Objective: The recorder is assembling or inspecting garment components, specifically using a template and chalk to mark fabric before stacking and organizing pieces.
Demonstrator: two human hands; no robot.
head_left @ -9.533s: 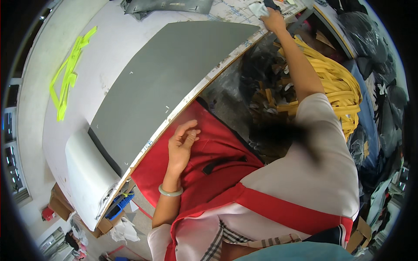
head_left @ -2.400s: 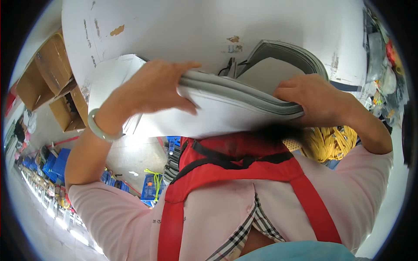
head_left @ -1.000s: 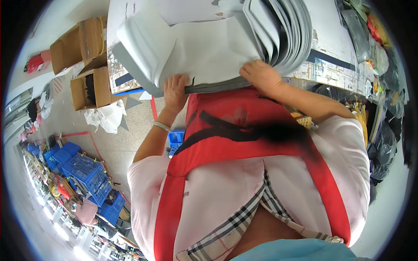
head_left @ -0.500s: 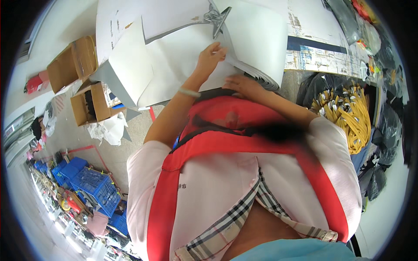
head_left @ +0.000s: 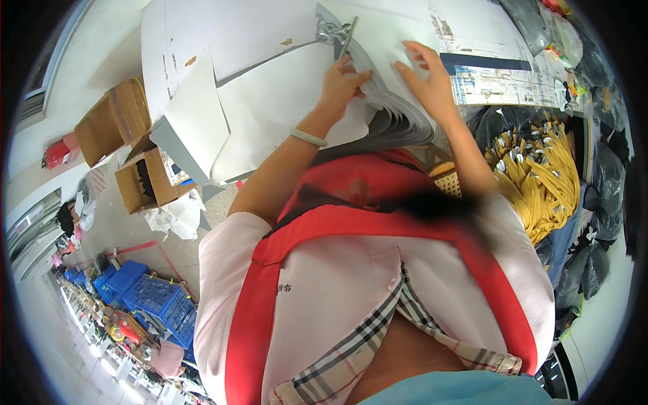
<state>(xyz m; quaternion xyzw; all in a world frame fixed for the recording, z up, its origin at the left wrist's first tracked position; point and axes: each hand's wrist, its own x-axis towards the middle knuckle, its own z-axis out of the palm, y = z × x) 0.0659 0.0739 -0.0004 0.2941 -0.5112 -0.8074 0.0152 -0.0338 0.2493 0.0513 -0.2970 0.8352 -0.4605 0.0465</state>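
A thick pile of large sheets, white on one face and grey on the other, lies folded over to the right; its turned-over part (head_left: pixel 385 40) shows a white face. A silver bulldog clip (head_left: pixel 345 37) sits at the far end of the fold. Just below the clip, my left hand (head_left: pixel 341 86) is at the fold, thumb and fingers apart. My right hand (head_left: pixel 426 79) is over the turned-over sheets, fingers spread. A flat white sheet (head_left: pixel 277 101) lies left of the fold. The fanned grey edges (head_left: pixel 401 120) show near my apron.
Left of the table stand open cardboard boxes (head_left: pixel 138 182) and blue plastic crates (head_left: pixel 158 300). To the right lie a bundle of yellow straps (head_left: pixel 540 179) and black plastic bags (head_left: pixel 607 209). A woven seat (head_left: pixel 445 179) shows beside my right forearm.
My right hand has moved from the near edge of the pile up and away, onto the turned-over sheets. My left hand has shifted slightly right. The near edges are now more fanned out.
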